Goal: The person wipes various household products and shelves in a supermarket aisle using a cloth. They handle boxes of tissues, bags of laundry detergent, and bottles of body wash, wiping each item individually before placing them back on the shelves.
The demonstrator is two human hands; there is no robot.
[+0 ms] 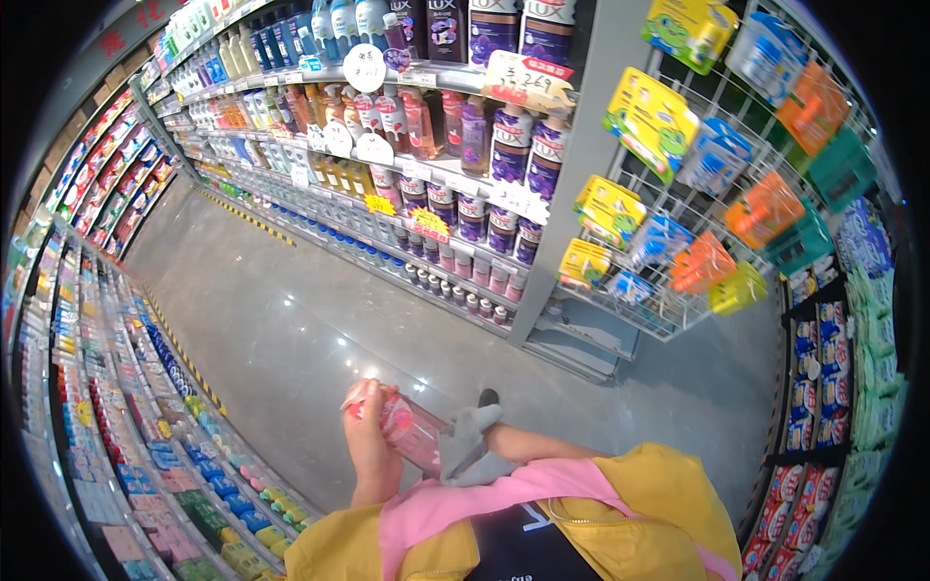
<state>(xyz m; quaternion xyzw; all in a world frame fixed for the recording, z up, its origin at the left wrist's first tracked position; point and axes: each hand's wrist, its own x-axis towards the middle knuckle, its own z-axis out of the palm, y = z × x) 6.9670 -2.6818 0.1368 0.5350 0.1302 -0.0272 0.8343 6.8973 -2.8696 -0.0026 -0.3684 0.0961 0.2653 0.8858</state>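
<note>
My left hand (372,428) is closed around the top end of a pink LUX pump bottle (414,434), its fingers near the pump head. The bottle lies tilted in front of my chest, its base pointing to the right. A grey cloth (468,444) is pressed against the base end of the bottle. My right hand is in the cloth, mostly covered by it; the bare forearm runs to the right into a yellow sleeve. Ahead stands a shelf of purple LUX bottles (511,145) and other toiletry bottles, with price signs on the shelf edges.
A wire rack (672,330) with hanging yellow, blue and orange packs stands at the right. Shelves of small packaged goods (174,450) line the left side. Red and blue snack-like packs (803,501) fill a rack at the far right. Grey floor (290,341) runs between the shelves.
</note>
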